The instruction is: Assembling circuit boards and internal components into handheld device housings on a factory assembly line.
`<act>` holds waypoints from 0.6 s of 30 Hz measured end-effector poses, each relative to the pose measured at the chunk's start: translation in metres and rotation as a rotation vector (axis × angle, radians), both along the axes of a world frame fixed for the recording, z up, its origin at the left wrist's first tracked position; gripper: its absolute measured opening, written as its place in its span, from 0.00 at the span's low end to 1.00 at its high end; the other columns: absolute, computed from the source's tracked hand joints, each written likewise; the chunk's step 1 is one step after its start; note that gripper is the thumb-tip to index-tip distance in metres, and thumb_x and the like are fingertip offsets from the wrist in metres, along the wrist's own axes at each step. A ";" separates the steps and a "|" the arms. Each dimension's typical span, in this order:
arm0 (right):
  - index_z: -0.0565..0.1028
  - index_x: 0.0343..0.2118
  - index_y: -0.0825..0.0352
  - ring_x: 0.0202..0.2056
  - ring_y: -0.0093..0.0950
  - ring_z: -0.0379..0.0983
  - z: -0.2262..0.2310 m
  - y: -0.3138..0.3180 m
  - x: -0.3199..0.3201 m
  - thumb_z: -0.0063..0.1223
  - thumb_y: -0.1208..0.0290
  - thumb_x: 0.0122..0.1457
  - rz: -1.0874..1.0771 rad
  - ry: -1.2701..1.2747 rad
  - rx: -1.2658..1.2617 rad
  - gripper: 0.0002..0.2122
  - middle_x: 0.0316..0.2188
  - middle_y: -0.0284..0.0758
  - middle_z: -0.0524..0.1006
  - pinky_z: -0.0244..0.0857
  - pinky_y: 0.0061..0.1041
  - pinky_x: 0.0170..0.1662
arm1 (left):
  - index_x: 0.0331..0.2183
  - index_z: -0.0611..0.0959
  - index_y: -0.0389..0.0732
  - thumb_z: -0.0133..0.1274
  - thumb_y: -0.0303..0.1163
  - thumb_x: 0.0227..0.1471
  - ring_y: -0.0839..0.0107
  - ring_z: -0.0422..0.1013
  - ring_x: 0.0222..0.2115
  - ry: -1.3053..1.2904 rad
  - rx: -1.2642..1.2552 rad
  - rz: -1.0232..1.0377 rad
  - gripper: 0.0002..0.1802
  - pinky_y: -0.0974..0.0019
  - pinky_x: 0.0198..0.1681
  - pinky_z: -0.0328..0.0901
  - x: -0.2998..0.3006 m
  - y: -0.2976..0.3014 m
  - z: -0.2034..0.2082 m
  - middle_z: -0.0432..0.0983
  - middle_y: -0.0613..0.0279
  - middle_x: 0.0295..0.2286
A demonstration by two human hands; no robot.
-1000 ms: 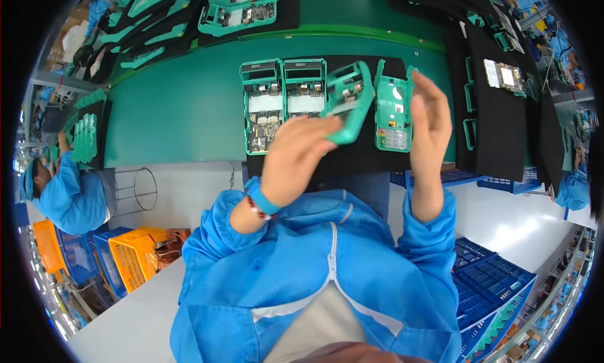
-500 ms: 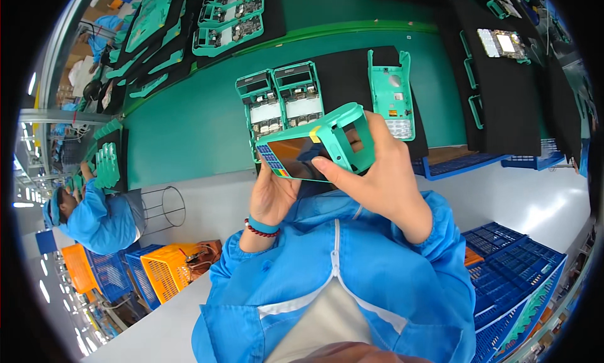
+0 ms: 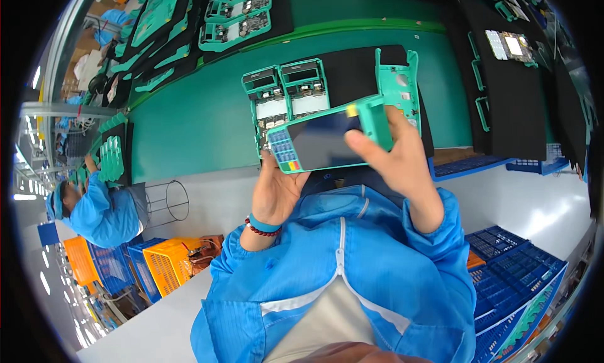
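The green surface (image 3: 189, 136) is partly covered by a black mat (image 3: 352, 70), on which two opened green units (image 3: 308, 103) and a green shell (image 3: 397, 79) are laid. Beyond it, an orange crate (image 3: 167, 268) is seen at left, blue crates (image 3: 516, 268) at right, and a co-worker (image 3: 104, 212) in blue at far left. Over the near edge, a green handheld terminal (image 3: 321, 142) is held between both hands: its keypad end is clamped in the left hand (image 3: 275, 193)'s grip, its opposite end in the right hand (image 3: 402, 164)'s, thumb in front, fingers behind.
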State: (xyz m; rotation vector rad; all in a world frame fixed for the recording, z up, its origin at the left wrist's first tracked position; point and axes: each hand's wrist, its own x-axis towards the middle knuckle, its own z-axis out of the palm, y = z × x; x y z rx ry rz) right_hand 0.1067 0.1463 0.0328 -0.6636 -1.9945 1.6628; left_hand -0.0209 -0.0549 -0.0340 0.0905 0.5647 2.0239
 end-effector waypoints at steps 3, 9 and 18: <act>0.71 0.51 0.74 0.39 0.21 0.74 -0.016 0.005 0.006 0.65 0.63 0.57 -0.006 0.013 -0.111 0.24 0.39 0.36 0.78 0.69 0.22 0.43 | 0.57 0.69 0.40 0.37 0.40 0.69 0.62 0.70 0.54 0.104 -0.042 0.004 0.21 0.55 0.60 0.66 0.001 0.005 0.006 0.72 0.56 0.53; 0.62 0.57 0.75 0.39 0.37 0.77 -0.007 -0.003 0.012 0.66 0.54 0.55 -0.108 -0.079 0.241 0.36 0.41 0.47 0.77 0.71 0.30 0.42 | 0.62 0.64 0.40 0.42 0.40 0.68 0.62 0.64 0.59 0.209 -0.018 -0.037 0.26 0.54 0.64 0.58 0.014 0.007 -0.004 0.66 0.56 0.58; 0.71 0.47 0.74 0.29 0.36 0.76 -0.001 -0.018 0.003 0.68 0.50 0.51 -0.118 0.017 0.456 0.32 0.29 0.40 0.76 0.70 0.32 0.30 | 0.61 0.66 0.46 0.35 0.51 0.68 0.63 0.62 0.60 0.047 -0.005 -0.029 0.28 0.53 0.63 0.58 0.027 -0.014 -0.023 0.66 0.60 0.59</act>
